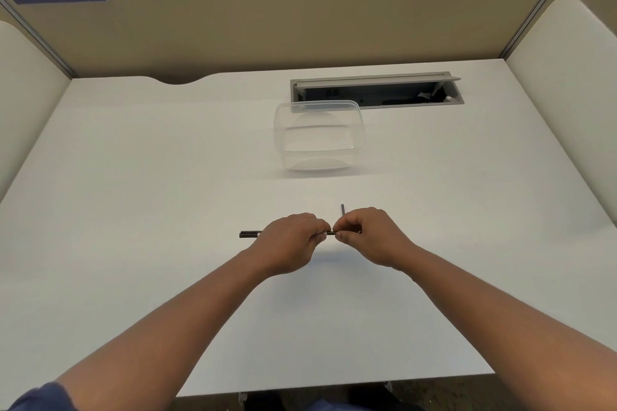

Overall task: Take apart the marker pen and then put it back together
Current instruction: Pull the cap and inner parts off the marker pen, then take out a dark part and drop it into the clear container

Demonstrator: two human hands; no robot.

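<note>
A thin black marker pen (249,234) is held level above the white desk (167,177), near its middle. My left hand (289,238) is closed around the pen's barrel, whose left end sticks out past my fist. My right hand (369,232) pinches the pen's right end, and a short stretch of pen shows between the two hands. A small dark stick-like part (343,209) pokes up just behind my right hand; whether it lies on the desk or is held I cannot tell.
A clear plastic container (319,135) stands behind the hands. Further back, a grey cable tray (377,90) with its lid up is set into the desk. Beige partition walls close in the desk at the back and both sides.
</note>
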